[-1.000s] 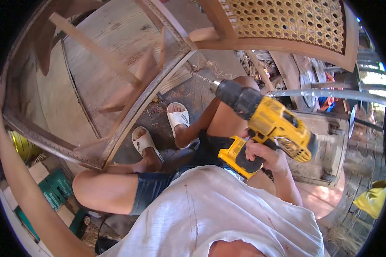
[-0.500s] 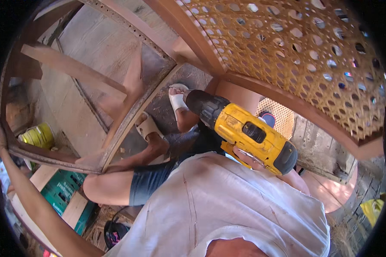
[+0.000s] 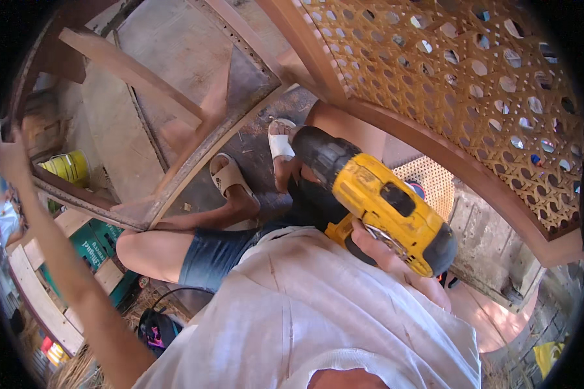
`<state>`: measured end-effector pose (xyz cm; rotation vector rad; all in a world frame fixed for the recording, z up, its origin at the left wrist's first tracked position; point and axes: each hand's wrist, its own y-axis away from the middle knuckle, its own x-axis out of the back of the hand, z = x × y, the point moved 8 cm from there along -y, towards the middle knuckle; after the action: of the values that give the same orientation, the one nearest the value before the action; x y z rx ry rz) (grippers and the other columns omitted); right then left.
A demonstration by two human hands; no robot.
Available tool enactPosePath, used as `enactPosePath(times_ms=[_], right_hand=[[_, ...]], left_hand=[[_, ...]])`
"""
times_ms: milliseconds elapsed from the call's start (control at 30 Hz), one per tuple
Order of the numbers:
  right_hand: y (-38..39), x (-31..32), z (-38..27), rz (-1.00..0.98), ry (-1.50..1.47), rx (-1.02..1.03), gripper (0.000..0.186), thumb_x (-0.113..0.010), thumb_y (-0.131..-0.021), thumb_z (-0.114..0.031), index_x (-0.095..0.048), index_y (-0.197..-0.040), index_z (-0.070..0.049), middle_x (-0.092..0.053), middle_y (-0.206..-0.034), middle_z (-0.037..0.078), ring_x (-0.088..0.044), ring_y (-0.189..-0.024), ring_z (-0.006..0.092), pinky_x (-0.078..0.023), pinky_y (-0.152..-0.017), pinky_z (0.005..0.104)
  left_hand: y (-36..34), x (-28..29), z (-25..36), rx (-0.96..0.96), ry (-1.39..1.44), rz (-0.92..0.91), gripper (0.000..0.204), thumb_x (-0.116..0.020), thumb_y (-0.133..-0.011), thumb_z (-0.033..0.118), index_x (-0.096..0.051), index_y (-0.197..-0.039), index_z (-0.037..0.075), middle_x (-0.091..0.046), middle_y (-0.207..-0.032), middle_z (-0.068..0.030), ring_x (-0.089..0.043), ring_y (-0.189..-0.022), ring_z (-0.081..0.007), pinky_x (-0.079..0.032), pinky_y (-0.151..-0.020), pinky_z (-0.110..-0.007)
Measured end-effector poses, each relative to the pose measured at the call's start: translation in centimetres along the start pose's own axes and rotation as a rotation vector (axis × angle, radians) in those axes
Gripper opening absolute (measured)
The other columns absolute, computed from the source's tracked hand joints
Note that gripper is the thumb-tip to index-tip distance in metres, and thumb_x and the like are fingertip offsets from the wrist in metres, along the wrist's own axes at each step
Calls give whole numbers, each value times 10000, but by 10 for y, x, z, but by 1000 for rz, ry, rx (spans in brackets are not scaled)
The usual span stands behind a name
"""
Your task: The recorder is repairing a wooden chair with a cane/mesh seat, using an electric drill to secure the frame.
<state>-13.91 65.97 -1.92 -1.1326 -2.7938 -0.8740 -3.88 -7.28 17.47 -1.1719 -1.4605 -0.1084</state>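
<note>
My left hand [image 3: 10, 152], at the far left, is closed on the rim of a wooden chair frame [image 3: 130, 74], whose inner edge is lined with small holes and which has loose-looking braces inside. My right hand [image 3: 373, 249] grips a yellow and black cordless drill [image 3: 383, 198] over my lap, its chuck pointing up and left toward the frame. Whether a bit touches the wood cannot be made out. A large woven cane panel in a wooden border [image 3: 448, 78] rises at the right, beside the frame, above the drill.
Behind the drill lie a round perforated mat [image 3: 428, 172] and a worn wooden board [image 3: 480, 233]. At left are a yellow bucket [image 3: 68, 167], green crates with planks [image 3: 97, 240] and a dark bag with a cord [image 3: 159, 327]. Yellow plastic [image 3: 546, 356] lies at lower right.
The cane panel has come nearer and fills much more of the upper right. The drill's bit, visible a second ago, is now hidden. My left hand has shifted upward in view at the frame.
</note>
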Motion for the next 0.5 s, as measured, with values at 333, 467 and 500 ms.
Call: enactPosePath(times_ms=[333,467,500], right_hand=[[13,1,19,-82,-112,-91,258,-727,-826,-169,-698,-1065,-77,-621,-806,-17,-603,-769,98,-488,-733,258],[18,7,26,-96,12,-122,293,-676,-855,-139,-677,-1144,-91,-656,-998,19,-624,-926,139,-496,-844,290],[17,7,25,-106,69,-87,296,-672,-859,-146,-673,-1151,-91,-655,-1009,23,-622,-937,144,-486,-858,296]], left_hand=[[294,4,374,-232,487,-374,580,-773,-765,308,-623,-1294,123,-671,-1239,-92,-631,-1144,-306,-503,-960,-421],[288,-1,366,-322,525,-308,529,-759,-764,278,-647,-1265,149,-688,-1222,-50,-674,-1059,-263,-549,-878,-371],[286,-1,362,-292,515,-278,529,-759,-764,278,-647,-1265,149,-688,-1222,-50,-674,-1059,-263,-549,-878,-371]])
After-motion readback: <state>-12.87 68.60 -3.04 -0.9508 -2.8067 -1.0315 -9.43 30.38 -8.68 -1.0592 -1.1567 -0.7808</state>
